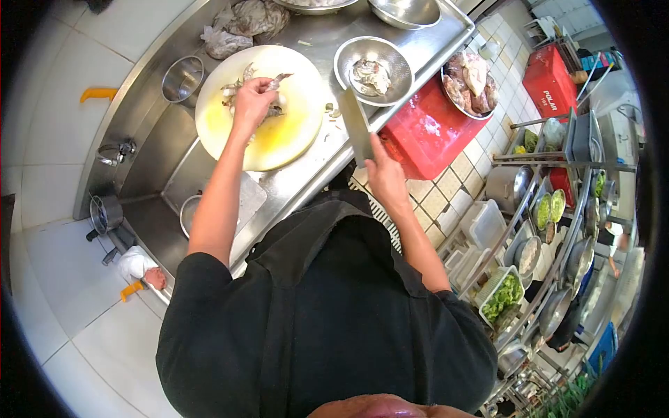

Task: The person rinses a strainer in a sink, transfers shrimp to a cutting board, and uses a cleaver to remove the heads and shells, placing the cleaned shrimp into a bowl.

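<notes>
My left hand (254, 104) is over the round white cutting board (303, 132), its fingers pinched on a grey shrimp (280, 80). More shrimp (249, 72) lie on the board around and partly under that hand. Yellow stains mark the board's near side. My right hand (385, 174) is wrapped round the handle of a cleaver (356, 125), off the board's right side. The cleaver's broad blade points away from me, its far end beside a perforated metal bowl (341, 57). Inside that bowl sits a pile of shrimp (371, 76).
A steel sink (150, 164) with a tap (115, 152) lies left of the board. A metal cup (182, 78) and plastic bags (247, 24) stand behind. A red crate (425, 136) bears a bowl of raw meat (474, 80). Shelves with food containers (502, 296) line the right.
</notes>
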